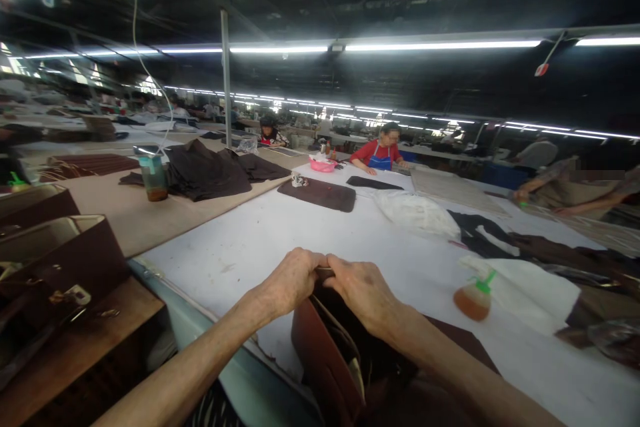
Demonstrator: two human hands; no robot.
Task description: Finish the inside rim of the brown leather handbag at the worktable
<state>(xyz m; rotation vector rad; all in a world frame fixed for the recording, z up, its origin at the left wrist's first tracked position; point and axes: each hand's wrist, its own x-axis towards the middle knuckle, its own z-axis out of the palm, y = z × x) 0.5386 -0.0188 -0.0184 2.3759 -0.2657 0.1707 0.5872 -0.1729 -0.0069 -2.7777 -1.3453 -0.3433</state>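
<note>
A brown leather handbag (325, 353) stands at the table's near edge, its light lining showing inside. My left hand (296, 278) and my right hand (361, 287) meet at its far top edge, fingertips nearly touching. Both sets of fingers are closed on that brown edge, thumbs on the near side. Part of the bag is hidden behind my right forearm. To the right, a squat bottle of amber liquid with a green nozzle (474, 299) stands beside a white sheet (530, 290).
More brown bags with metal clasps (65, 267) stand on a wooden surface at left. A brown leather panel (317, 195), a glue jar (153, 179) and dark leather pieces (207, 169) lie farther back. A co-worker in a blue apron (381, 159) works across the white table (215, 247).
</note>
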